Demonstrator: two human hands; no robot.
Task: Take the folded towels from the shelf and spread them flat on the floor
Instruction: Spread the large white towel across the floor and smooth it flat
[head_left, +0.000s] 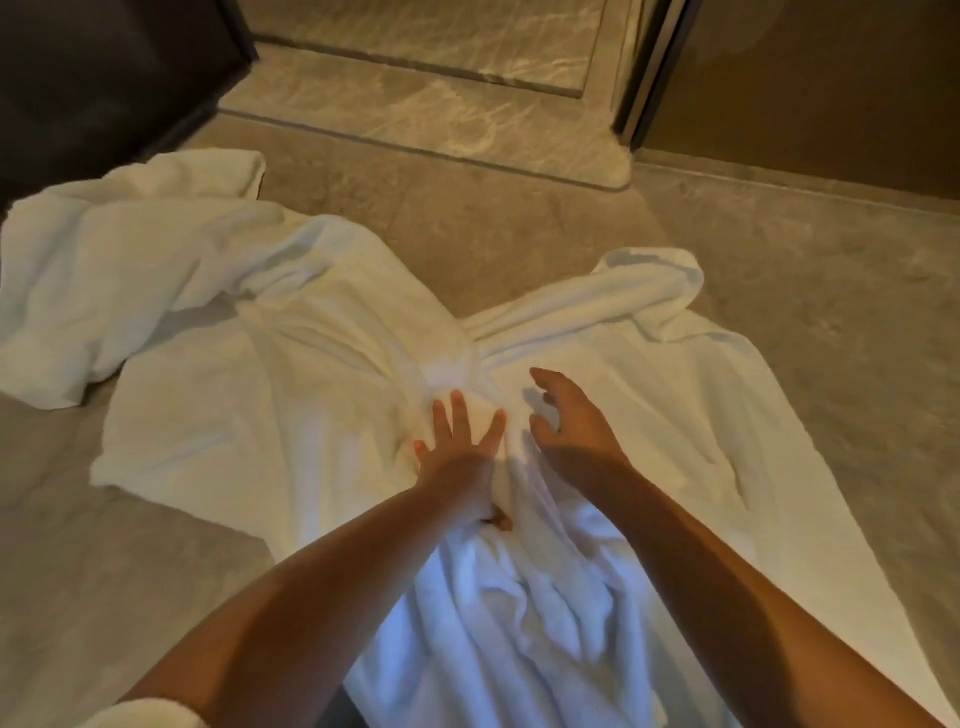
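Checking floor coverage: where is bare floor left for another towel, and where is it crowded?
Bare floor lies right of the right-hand towel, and in the wedge between both towels below the marble step. Crowded: the centre, where the left towel bunches under both hands.

Grey marble-look floor (519, 234) is carrying white towels (270, 374) lying directly on it, rumpled and overlapping, bunching at the centre and spreading out left and right.

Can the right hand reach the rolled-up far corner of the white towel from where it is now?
Probably yes. The right hand hovers open above the white towel, and only flat cloth lies between it and the rolled far corner. The arm would need to stretch further.
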